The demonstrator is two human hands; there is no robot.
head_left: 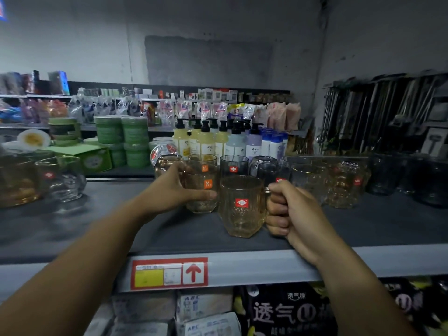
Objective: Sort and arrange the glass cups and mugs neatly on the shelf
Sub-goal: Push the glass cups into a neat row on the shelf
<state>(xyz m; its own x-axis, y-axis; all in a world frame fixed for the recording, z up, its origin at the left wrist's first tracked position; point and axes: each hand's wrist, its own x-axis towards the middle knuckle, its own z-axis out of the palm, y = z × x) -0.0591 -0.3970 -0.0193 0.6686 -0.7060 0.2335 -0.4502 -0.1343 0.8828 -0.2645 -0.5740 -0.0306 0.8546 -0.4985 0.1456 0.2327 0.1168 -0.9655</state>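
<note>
Gripping mug (242,207) by handle, right hand (288,209) clenched round it; mug near shelf (72,226) front edge, just right of cup (202,190); left hand (174,187) wraps cup, thumb across its front; both arms reach forward; glass likely heavy, rigid, slick, breakable; handle safest hold for mug, body for cup.

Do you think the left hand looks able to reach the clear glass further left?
Probably, once freed: the left hand grips an amber tumbler, but only bare shelf lies toward the clear glass.
</note>
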